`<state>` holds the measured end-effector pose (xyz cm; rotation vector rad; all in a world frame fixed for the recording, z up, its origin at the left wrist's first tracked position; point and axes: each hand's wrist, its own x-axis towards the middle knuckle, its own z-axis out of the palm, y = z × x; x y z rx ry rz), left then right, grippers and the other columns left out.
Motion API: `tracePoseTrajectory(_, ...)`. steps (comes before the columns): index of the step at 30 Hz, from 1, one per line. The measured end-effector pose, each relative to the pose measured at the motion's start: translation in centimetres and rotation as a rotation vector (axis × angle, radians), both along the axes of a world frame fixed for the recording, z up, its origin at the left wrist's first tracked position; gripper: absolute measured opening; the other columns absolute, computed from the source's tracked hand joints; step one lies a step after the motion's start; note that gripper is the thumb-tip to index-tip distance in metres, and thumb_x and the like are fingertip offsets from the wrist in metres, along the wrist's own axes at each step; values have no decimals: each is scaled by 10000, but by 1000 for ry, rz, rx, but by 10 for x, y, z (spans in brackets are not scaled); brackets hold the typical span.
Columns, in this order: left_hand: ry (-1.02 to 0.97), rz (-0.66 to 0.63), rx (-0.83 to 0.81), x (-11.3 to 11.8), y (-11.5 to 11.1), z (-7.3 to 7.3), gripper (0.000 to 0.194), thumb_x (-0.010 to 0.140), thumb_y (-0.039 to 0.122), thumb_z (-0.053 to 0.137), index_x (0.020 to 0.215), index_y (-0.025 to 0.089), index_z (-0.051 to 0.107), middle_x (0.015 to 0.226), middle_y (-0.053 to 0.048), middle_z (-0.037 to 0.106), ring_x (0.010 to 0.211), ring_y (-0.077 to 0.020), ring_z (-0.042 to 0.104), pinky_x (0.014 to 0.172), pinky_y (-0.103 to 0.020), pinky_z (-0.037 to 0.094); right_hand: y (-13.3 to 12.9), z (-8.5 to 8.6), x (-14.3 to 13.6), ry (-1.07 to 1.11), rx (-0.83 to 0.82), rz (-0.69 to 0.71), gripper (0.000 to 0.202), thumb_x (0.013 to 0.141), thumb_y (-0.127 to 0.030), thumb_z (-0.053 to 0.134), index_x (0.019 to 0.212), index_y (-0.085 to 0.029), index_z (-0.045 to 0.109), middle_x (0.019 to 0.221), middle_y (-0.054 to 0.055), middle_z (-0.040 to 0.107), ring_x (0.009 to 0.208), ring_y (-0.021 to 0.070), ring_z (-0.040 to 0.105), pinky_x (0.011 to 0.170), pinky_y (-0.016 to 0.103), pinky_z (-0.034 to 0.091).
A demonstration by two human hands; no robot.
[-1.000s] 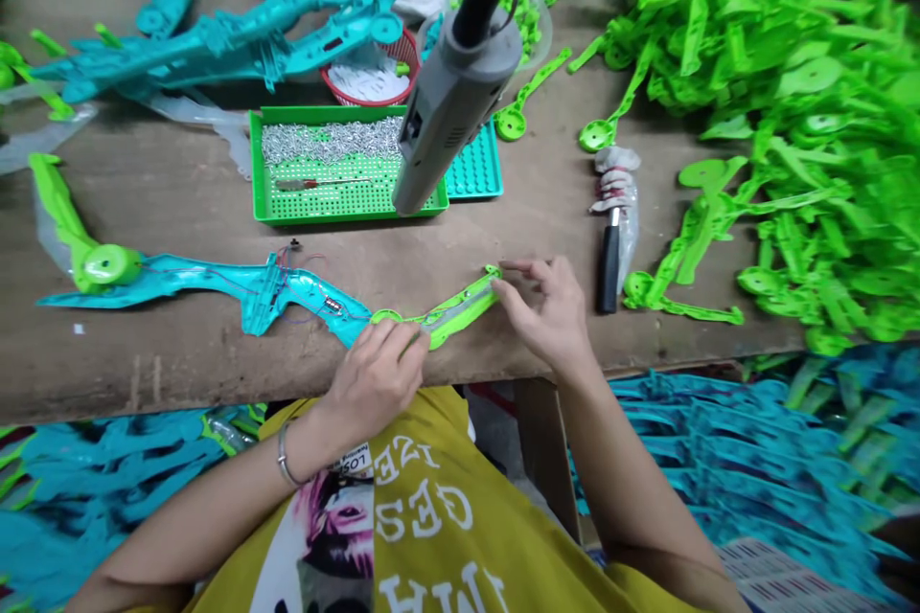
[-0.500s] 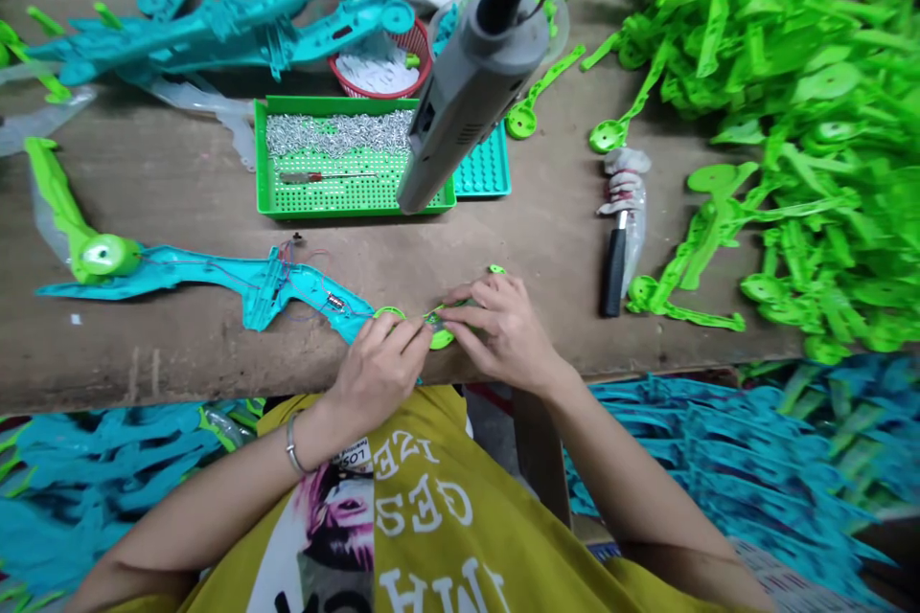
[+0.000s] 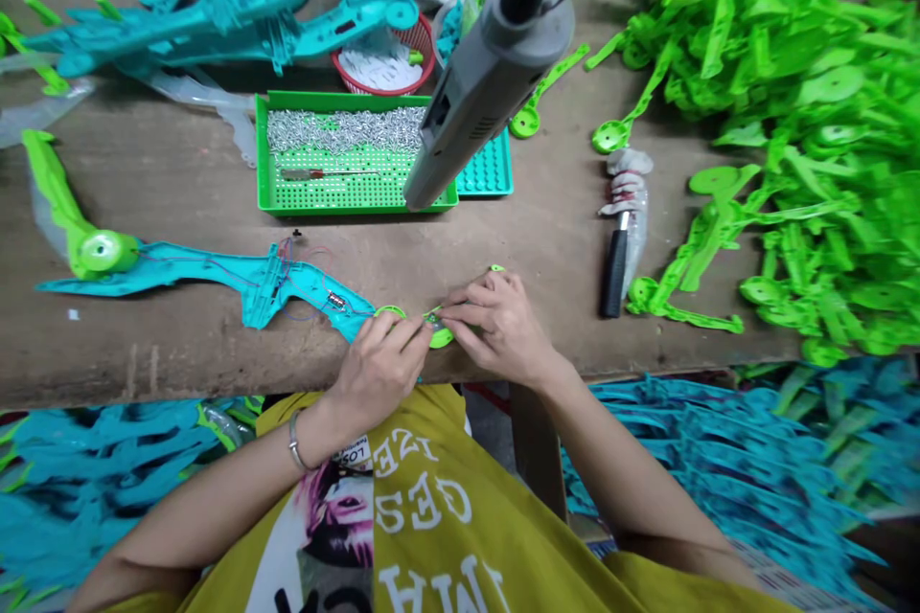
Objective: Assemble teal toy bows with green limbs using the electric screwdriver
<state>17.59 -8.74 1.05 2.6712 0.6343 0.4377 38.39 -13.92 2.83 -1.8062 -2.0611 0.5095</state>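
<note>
On the bench lies a blue plastic bow-shaped shell [image 3: 208, 266] with thin red and blue wires along it and a small metal spring-like part [image 3: 336, 301]. A green limb piece with a round hub [image 3: 104, 251] is fitted at its left end. At the right end, both hands meet over a green round-ended plastic piece [image 3: 442, 337]. My left hand [image 3: 380, 359] is closed, its fingertips pressing on the piece's left side. My right hand [image 3: 503, 326] pinches at its right side, its fingers bent together. What lies between the fingertips is mostly hidden.
A green tray [image 3: 345, 201] holds many small screws and a screwdriver [image 3: 309, 174]. A grey electric driver [image 3: 481, 86] hangs above it. A hammer [image 3: 614, 268] with a wrapped head lies right, beside a heap of green parts [image 3: 805, 115]. Blue shells [image 3: 237, 14] are stacked back left.
Both hands stay at the green piece, with barely visible finger movement. The view shifts slightly, and the hanging driver sits a little further right.
</note>
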Motion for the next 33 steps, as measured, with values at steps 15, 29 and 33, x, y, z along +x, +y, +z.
tracePoseTrajectory(15,-37,42,-50,-1,0,3,228,937,205,589,1150,151,651,1128,-83,717,973,-237,607,870,-395,528,-14,6,18,184,105,-319,220,919,-291,555,968,-238,763,971,76,760,917,228,675,884,427,493)
tracePoseTrajectory(29,-82,171,39,9,0,0,254,936,243,599,1163,141,651,1105,-115,711,1024,-259,624,985,-452,494,-1,-17,43,702,-129,-861,492,681,-562,762,924,-135,795,768,68,736,580,133,592,552,291,546)
tracePoseTrajectory(33,-60,130,22,9,-1,-2,283,939,239,593,1195,126,635,1161,-128,692,1065,-264,608,951,-420,513,1,-21,48,729,-133,-866,468,672,-550,772,929,-160,805,832,64,757,601,128,624,572,284,576)
